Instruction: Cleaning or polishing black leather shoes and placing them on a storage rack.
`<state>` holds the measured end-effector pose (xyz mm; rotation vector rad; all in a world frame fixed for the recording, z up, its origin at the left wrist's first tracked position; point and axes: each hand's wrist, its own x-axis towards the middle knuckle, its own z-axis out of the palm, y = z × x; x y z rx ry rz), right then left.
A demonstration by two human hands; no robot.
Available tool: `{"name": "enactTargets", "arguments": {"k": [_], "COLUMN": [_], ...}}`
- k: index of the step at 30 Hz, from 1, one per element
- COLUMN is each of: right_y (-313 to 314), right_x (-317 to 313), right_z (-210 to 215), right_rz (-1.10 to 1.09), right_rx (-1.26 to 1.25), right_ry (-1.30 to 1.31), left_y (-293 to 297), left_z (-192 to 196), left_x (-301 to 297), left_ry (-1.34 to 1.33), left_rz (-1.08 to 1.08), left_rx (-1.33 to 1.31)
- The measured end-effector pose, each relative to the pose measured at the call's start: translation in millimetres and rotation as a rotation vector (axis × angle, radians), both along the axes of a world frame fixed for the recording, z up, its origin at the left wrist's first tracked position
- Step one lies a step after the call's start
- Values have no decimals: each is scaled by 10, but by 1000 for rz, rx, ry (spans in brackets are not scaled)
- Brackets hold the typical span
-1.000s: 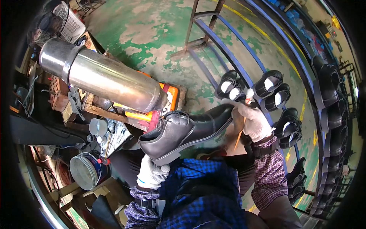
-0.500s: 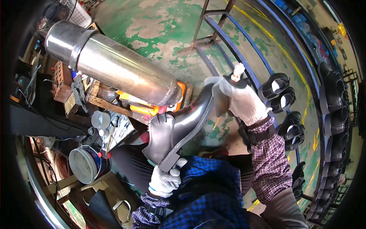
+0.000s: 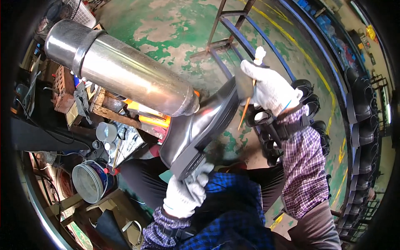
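A shiny black leather shoe (image 3: 204, 118) hangs over my lap, tilted so its thick sole (image 3: 216, 127) partly faces me. My left hand (image 3: 185, 193), in a white knit glove, grips it at the heel. By the toe is my right hand (image 3: 271, 87), also gloved and closed round a thin wooden stick (image 3: 246, 111) with a white wrapped tip (image 3: 260, 53). A grey, flat, flexible piece (image 3: 243, 83) lies between that hand and the toe; I cannot make out what it is.
A large metal cylinder (image 3: 133, 75) slants in beside the shoe's upper, above an orange part (image 3: 154, 121). At left are a white bucket (image 3: 88, 182), a translucent cup (image 3: 106, 132) and a brick (image 3: 63, 85). Blue-railed racks (image 3: 268, 43) carry black shoes (image 3: 361, 98) at right.
The shoe has rolled, showing more of its sole and less of its laced opening. My right hand has turned and shifted slightly right and up with the stick, whose wooden end shows more.
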<state>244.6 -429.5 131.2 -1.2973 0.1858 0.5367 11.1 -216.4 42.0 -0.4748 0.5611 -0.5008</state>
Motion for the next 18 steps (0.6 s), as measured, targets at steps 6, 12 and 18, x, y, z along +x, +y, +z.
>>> {"name": "enactTargets", "arguments": {"k": [6,12,18], "right_y": [17,-523,-1504], "right_x": [-628,-1199,-1614], "right_z": [-105,-718,-960], "right_rz": [-52,-170,-505], "right_rx": [117,101,41], "right_ry": [-8,-488,-326], "left_y": [110,145,44], "left_z": [-24,-353,42], "left_x": [-546,-970,-492], "left_ry": [-32,-252,-807], "left_rz": [-5,-160,-579], "left_rx": [71,121,775]}}
